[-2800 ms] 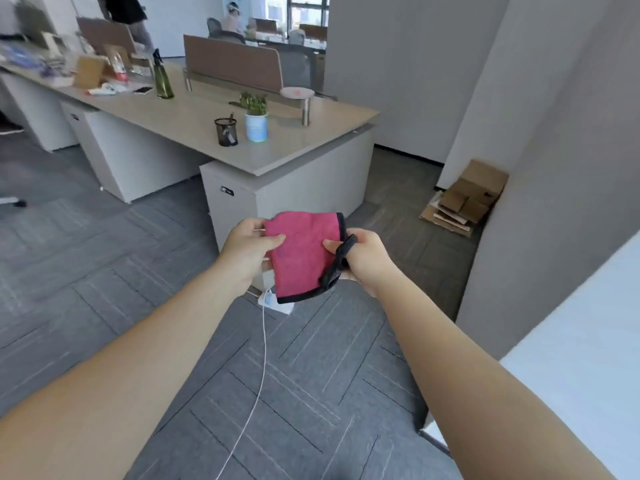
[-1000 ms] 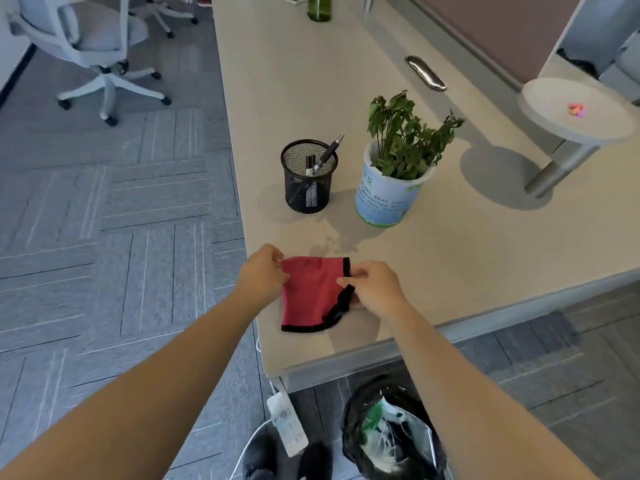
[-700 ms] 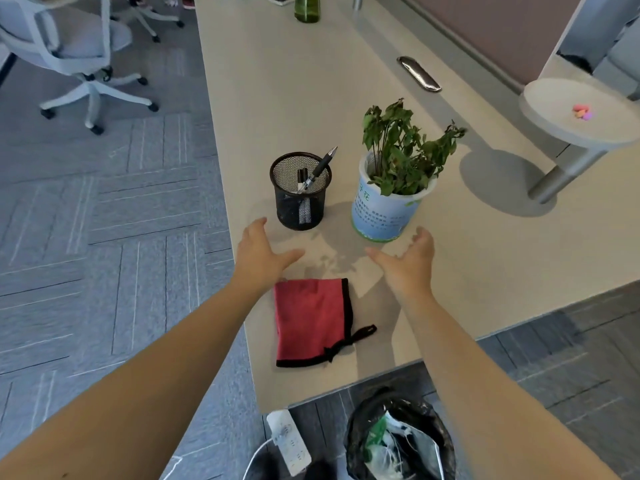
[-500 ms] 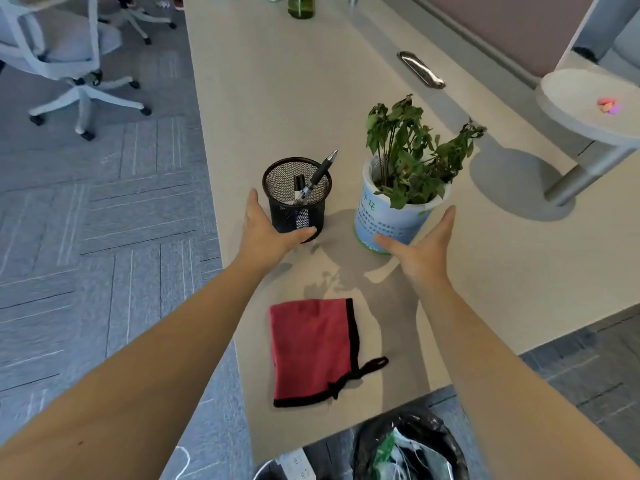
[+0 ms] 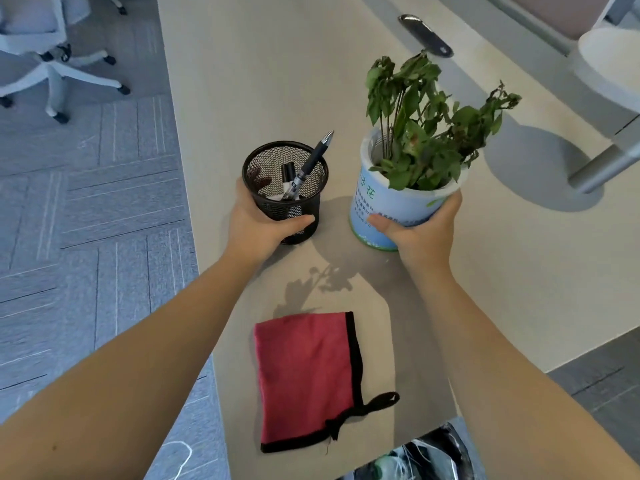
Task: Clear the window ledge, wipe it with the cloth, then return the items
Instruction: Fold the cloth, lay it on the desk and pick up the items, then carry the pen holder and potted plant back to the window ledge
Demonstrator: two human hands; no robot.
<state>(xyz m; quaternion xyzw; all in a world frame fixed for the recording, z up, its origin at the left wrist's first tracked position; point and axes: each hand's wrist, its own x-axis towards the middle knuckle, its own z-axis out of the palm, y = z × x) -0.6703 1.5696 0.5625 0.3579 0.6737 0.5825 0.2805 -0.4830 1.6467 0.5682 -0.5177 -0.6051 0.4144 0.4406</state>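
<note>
A black mesh pen holder with pens stands on the beige desk. My left hand is wrapped around its lower part. To its right stands a white and blue plant pot with green leaves. My right hand grips that pot from the near right side. The folded red cloth with a black border lies flat on the desk near its front edge, between my forearms. Neither hand touches the cloth.
A white round stand on a metal post rises at the right. A metal cable cover sits at the back of the desk. A black bin bag is below the front edge. A white office chair stands on the grey carpet at the left.
I carried the cloth to the desk and laid it down. Both hands let go of it, reached forward, and have closed on the pen holder and the plant pot.
</note>
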